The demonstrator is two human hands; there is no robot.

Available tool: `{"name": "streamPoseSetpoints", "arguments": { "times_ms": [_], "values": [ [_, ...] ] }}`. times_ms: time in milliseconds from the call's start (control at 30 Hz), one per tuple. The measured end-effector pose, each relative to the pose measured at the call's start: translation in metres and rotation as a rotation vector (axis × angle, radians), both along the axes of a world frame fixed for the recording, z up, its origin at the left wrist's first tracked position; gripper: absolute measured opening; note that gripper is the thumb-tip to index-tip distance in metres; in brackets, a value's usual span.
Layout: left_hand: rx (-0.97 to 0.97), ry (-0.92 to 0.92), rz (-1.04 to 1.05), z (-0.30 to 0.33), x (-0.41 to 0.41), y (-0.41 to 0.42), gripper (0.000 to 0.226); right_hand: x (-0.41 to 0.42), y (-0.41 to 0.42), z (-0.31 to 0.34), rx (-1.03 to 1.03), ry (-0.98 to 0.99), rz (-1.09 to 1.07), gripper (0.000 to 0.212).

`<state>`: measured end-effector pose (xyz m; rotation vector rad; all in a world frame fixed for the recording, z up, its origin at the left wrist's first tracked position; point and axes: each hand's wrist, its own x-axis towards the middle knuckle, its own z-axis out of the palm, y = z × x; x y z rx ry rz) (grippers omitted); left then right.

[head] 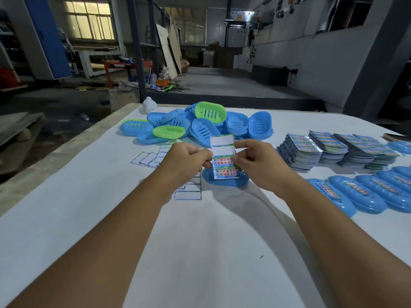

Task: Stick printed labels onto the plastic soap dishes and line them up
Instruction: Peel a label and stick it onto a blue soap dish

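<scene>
Both hands are pinching one label sheet [223,155] over the table [200,241]: the left hand [188,158] is gripping its left edge, the right hand [255,162] its right edge, fingers closed on the paper. The sheet is hanging just above a blue dish [226,180], hiding most of it. Whether a label is lifting off is hard to make out. A dish pile [195,125] is lying beyond; labelled dishes [367,192] are running off the right edge.

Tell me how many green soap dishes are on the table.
2, both in the heap of blue dishes at the far side: one green dish on top, another low at the heap's front left. More may be buried underneath.
</scene>
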<state>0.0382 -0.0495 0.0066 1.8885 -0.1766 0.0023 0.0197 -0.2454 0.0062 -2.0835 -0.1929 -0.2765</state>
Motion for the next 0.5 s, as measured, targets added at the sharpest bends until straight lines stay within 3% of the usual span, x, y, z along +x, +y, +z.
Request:
{"name": "streamPoseSetpoints", "arguments": {
  "times_ms": [200, 500],
  "values": [
    [0.064, -0.026, -0.034, 0.0011, -0.0074, -0.0008, 0.024, -0.0010, -0.0019, 0.0014, -0.034, -0.016, 0.004, 0.030],
    [0.097, -0.068, -0.054, -0.0033, -0.0022, -0.0011, 0.018, -0.0017, 0.0005, 0.0007, 0.005, 0.024, -0.065, 0.022]
  ]
}}
